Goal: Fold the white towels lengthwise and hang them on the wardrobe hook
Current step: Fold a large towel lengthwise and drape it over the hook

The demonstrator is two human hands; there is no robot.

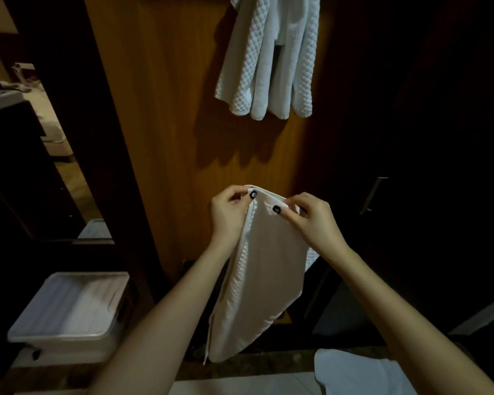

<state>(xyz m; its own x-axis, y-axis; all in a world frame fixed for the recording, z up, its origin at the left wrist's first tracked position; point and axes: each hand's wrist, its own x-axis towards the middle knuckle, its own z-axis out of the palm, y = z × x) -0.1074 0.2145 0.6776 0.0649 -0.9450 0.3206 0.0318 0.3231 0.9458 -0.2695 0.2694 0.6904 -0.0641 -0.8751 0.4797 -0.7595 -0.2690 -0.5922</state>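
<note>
Here, left: the left hand (228, 212) is closed in a pinch; the top left corner of a folded white quilted towel (264, 269) is held between thumb and fingertips.
Right: the right hand (311, 220) is likewise closed in a pinch; the towel's top right corner is gripped.
Held towel: it is doubled lengthwise and hung from both hands toward 6 o'clock, in the air before the wardrobe.
12 o'clock: white quilted hanging towels (268, 58) are draped against an orange-brown wooden wardrobe panel (169, 109).
3 o'clock: a dark wardrobe door (411, 138) with a metal bar handle (373, 195) is seen.
8 o'clock: a white ribbed plastic bin (69, 306) is set low.
5 o'clock: a pale white cloth (351, 372) is laid at the frame's bottom edge.
</note>
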